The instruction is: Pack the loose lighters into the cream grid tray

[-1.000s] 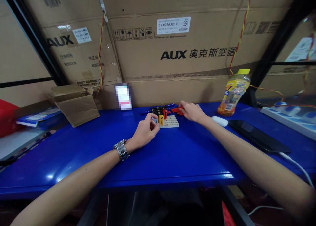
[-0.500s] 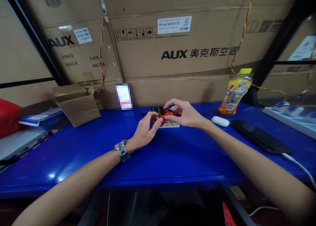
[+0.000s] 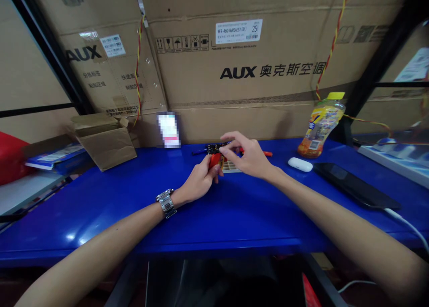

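Note:
My left hand (image 3: 197, 180) is closed around a small red-orange object (image 3: 214, 161) with a dark and yellowish part at its side; its exact kind I cannot make out. Just right of it, my right hand (image 3: 248, 154) has its thumb and forefinger bent together at the edge of a black strip with several bright dots (image 3: 213, 149). Whatever lies between those fingertips is too small to tell. Under the hands rests a pale gridded tray (image 3: 231, 166), partly covered. A blue stick-like tool (image 3: 199, 152) and a red-tipped one (image 3: 268, 153) lie behind.
On the blue table (image 3: 234, 217) stand an open cardboard box (image 3: 105, 141) and a lit phone (image 3: 169, 130) at the back. To the right are a drink bottle (image 3: 321, 126), a white case (image 3: 300, 164), a black cabled device (image 3: 355, 185) and a power strip (image 3: 395, 164).
My right hand has come away from the red object and sits beside the black strip. The left hand keeps the red object, now turned more upright. The red-tipped tool shows at the right.

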{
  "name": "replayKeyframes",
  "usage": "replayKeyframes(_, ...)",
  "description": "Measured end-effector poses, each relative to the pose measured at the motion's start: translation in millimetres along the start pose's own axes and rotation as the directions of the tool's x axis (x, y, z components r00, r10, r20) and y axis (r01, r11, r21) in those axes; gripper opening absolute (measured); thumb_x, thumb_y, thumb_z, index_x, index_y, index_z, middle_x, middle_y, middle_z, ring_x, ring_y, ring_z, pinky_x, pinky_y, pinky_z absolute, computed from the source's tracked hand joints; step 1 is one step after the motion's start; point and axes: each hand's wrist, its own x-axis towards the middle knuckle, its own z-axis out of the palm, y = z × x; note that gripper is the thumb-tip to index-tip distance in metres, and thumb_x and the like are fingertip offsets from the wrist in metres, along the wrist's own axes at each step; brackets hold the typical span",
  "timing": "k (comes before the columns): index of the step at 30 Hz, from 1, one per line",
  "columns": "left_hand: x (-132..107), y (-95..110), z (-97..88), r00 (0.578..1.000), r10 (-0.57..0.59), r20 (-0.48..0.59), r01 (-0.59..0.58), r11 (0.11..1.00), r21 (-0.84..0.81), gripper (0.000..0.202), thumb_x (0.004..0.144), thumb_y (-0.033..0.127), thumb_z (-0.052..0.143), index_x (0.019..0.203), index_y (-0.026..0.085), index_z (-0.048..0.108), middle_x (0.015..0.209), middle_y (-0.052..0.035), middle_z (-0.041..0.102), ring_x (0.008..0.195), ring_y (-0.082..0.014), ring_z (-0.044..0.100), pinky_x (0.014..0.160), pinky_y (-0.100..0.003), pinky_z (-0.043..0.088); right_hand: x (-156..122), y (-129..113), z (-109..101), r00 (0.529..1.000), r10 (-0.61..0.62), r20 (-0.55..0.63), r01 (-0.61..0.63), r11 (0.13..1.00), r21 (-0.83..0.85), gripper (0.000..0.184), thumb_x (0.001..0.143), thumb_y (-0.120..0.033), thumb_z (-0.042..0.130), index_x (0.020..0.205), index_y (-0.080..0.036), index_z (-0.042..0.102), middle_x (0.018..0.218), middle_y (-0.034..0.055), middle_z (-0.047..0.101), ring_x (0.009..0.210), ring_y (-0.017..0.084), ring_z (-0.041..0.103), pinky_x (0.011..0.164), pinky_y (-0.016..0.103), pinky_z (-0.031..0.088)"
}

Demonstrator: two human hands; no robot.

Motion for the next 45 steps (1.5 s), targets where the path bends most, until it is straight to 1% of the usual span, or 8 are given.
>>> replayKeyframes(4,1,-3,-1.3,0.991,-0.093,-0.097,0.078,0.986,-0.147,0.017,0.090,0.035,0.048,0.089,0.018,0.049,0.068,0.0014,0.053,0.057,-0.0105,0.048,0.055,-0.026,0.041,3,19,-6,0.987,0.073,-0.144,-0.081,0.996,-0.048,0.031,0.091,-0.045,0.045,0.103,-0.019,0.056,0.073,0.0032,0.066,0.061,0.015,0.061,0.063,0.030,0.046)
replayKeyframes(12,5,-1,-4.1,0.947,-0.292,-0.137,0.202,0.869,-0.453,0.056,0.088,0.061,0.043,0.052,0.018,0.048,0.039,0.0056,0.030,0.035,-0.0063,0.030,0.038,-0.023,0.028,3,80,-16,0.966,0.237,-0.106,-0.258,0.917,-0.303,0.025,0.088,-0.041,0.049,0.086,-0.020,0.061,0.071,0.0048,0.067,0.063,0.017,0.060,0.062,0.032,0.043)
replayKeyframes(16,6,1,-4.9,0.908,-0.383,-0.167,0.268,0.841,-0.469,0.057,0.086,0.058,0.046,0.044,0.020,0.039,0.035,0.0056,0.026,0.032,-0.0060,0.025,0.035,-0.024,0.024,2,87,-17,0.957,0.279,-0.082,-0.290,0.886,-0.362,0.026,0.087,-0.041,0.048,0.083,-0.020,0.063,0.078,0.0072,0.069,0.066,0.019,0.061,0.063,0.033,0.044)
replayKeyframes(20,4,2,-3.0,0.888,-0.437,-0.142,0.320,0.809,-0.493,0.057,0.089,0.055,0.035,0.042,0.022,0.033,0.034,0.0054,0.021,0.029,-0.0065,0.023,0.034,-0.024,0.022,2,83,-16,0.956,0.286,-0.060,-0.287,0.884,-0.368,0.027,0.087,-0.041,0.048,0.084,-0.020,0.064,0.075,0.0066,0.068,0.064,0.018,0.060,0.061,0.032,0.044)
replayKeyframes(25,3,1,0.0,0.902,-0.413,-0.127,0.303,0.815,-0.494,0.056,0.089,0.051,0.031,0.041,0.022,0.034,0.034,0.0049,0.021,0.028,-0.0070,0.024,0.033,-0.023,0.020,2,80,-13,0.961,0.274,-0.043,-0.272,0.898,-0.346,0.027,0.086,-0.040,0.050,0.086,-0.020,0.067,0.069,0.0064,0.066,0.065,0.019,0.059,0.061,0.032,0.044)
replayKeyframes(34,5,0,-0.8,0.883,-0.437,-0.170,0.296,0.801,-0.521,0.058,0.091,0.055,0.030,0.045,0.020,0.040,0.034,0.0060,0.024,0.029,-0.0066,0.026,0.034,-0.022,0.023,3,74,-14,0.951,0.310,-0.002,-0.282,0.861,-0.423,0.029,0.088,-0.041,0.046,0.087,-0.020,0.066,0.074,0.0057,0.068,0.066,0.018,0.061,0.063,0.031,0.042)
replayKeyframes(41,5,-1,-1.3,0.917,-0.298,-0.264,0.173,0.895,-0.412,0.053,0.094,0.046,0.030,0.062,0.015,0.058,0.044,0.0004,0.045,0.040,-0.0095,0.042,0.042,-0.023,0.032,2,73,-12,0.960,0.277,-0.028,-0.270,0.899,-0.345,0.029,0.087,-0.040,0.048,0.085,-0.019,0.068,0.072,0.0063,0.067,0.063,0.017,0.058,0.062,0.030,0.041)
replayKeyframes(45,3,4,-1.9,0.935,-0.200,-0.293,0.113,0.951,-0.286,0.044,0.095,0.043,0.036,0.073,0.014,0.060,0.058,-0.0023,0.055,0.053,-0.0109,0.049,0.051,-0.024,0.038,3,63,-10,0.981,0.174,-0.082,-0.190,0.943,-0.275,0.032,0.088,-0.040,0.047,0.075,-0.017,0.066,0.064,0.0044,0.064,0.056,0.013,0.053,0.059,0.029,0.039)
